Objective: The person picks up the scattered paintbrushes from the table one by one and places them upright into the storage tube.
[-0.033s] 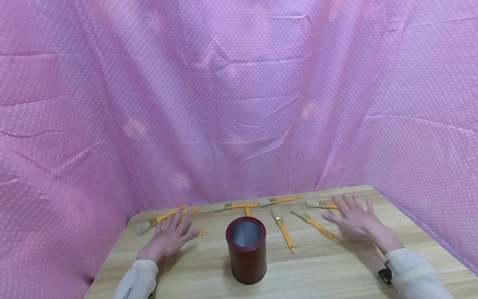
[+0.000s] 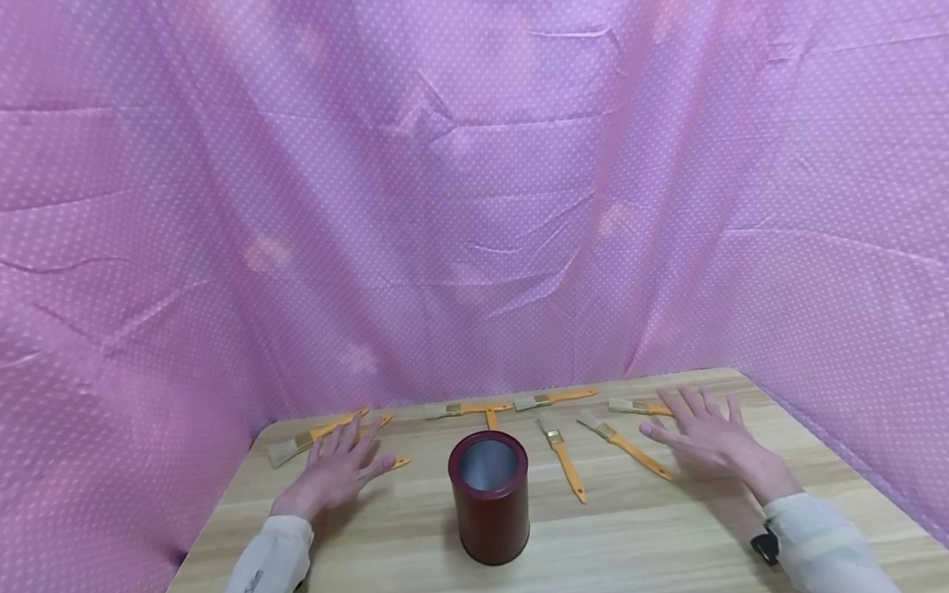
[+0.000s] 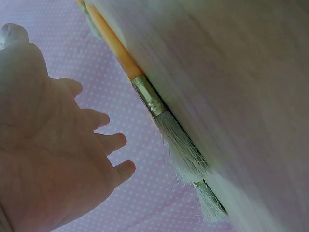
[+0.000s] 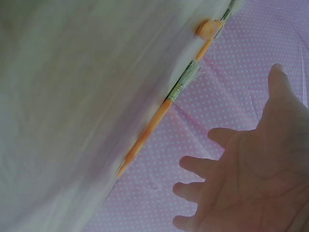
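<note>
Palm down, my left hand (image 2: 326, 478) hovers with spread fingers over paintbrushes at the left of the table; it covers parts of them. In the left wrist view its palm is apart from a paintbrush (image 3: 116, 48) with an orange handle and pale bristles. My right hand (image 2: 715, 441), fingers also spread, is above the table on the right, overlapping the handle end of a paintbrush (image 2: 630, 406). A gap separates that hand from the brush (image 4: 149, 128) in the right wrist view. Between the hands stands a dark red can (image 2: 495, 527), upright with its top uncovered.
Several more paintbrushes lie about the wooden table (image 2: 593, 543): one (image 2: 569, 469) right of the can, another (image 2: 638, 453) nearer my right hand, others (image 2: 563, 397) along the back edge. One handle (image 2: 492, 418) shows behind the can. Pink dotted cloth (image 2: 474, 206) hangs around the table.
</note>
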Available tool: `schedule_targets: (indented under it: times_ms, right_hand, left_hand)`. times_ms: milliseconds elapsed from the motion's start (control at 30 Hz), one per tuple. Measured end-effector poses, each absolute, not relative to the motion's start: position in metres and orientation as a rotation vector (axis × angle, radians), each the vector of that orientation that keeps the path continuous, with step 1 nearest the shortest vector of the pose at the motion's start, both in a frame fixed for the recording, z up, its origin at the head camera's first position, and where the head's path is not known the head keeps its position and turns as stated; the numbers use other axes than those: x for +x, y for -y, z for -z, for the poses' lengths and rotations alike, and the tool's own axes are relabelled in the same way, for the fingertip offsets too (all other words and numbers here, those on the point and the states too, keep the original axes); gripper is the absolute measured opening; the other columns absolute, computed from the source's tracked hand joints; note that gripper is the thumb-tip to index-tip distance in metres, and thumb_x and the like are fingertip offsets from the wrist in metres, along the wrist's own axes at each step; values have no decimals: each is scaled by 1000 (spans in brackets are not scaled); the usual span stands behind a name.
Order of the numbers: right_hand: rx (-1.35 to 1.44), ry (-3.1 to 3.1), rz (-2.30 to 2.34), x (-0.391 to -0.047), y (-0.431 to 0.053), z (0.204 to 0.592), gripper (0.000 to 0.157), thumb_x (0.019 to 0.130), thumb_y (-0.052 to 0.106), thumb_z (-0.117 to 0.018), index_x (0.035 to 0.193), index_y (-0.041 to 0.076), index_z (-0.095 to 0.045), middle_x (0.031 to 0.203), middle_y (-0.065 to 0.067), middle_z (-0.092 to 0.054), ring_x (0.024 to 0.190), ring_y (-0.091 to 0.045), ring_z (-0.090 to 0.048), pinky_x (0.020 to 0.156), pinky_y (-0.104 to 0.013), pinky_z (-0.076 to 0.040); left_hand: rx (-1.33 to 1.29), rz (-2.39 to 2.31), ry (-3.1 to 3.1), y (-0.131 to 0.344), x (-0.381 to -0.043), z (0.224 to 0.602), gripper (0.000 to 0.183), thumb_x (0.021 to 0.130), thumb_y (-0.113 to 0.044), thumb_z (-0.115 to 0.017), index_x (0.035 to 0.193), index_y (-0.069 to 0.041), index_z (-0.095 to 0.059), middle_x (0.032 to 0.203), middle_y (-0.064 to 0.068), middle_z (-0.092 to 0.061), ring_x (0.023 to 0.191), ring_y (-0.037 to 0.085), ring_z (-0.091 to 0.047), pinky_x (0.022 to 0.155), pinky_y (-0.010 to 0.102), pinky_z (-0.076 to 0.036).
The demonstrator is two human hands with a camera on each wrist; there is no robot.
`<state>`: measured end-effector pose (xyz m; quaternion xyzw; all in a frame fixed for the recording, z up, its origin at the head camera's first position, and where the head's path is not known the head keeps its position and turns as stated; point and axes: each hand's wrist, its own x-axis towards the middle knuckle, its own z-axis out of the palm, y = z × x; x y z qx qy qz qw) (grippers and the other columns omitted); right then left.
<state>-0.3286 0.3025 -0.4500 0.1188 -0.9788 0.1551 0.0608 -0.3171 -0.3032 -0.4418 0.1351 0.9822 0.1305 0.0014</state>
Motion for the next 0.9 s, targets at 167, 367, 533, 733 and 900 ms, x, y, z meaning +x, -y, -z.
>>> schedule_targets:
  times_ms: [167,367,533,733,900]
  right_hand:
    - [360,2955,-453,-330,-301,450,95,97,76,-38,160,4,-29,158,-35,-20,141,-63,-10,100,-79,15]
    - [424,2890,-418,-335,-299,445,84,100,64,-50,154,1,-39,148,-34,-40,134,-59,-31,102,-83,-6]
    - [550,2809,-445,-348,-298,442,67,99,45,-65,143,-4,-52,138,-36,-49,123,-57,-47,98,-74,-36]
    - [633,2804,-480,-376,-297,437,52,97,26,-70,131,-11,-58,128,-38,-55,115,-57,-54,93,-68,-45]
    - [694,2834,-499,-393,-302,441,42,98,16,-66,125,-15,-59,121,-36,-59,115,-56,-54,98,-65,-43]
  left_hand:
    - [481,-458,-3085,302,-317,444,84,102,-67,-35,165,-18,-9,168,15,2,149,49,1,112,70,9]
    - [649,-871,-2960,283,-309,433,70,106,-59,-39,165,-32,-12,166,3,-22,152,34,-11,117,64,-2]
    - [1098,-1299,-2634,240,-304,423,64,108,-45,-46,163,-26,-20,162,3,-32,146,34,-32,114,60,-27]
    - [1263,-1501,-2344,196,-293,422,92,92,-68,-58,163,-26,-18,161,0,-35,144,28,-36,114,54,-31]
    - [1061,-1502,-2405,184,-278,426,99,82,-62,-78,161,-38,-23,157,-11,-39,138,21,-41,111,60,-31]
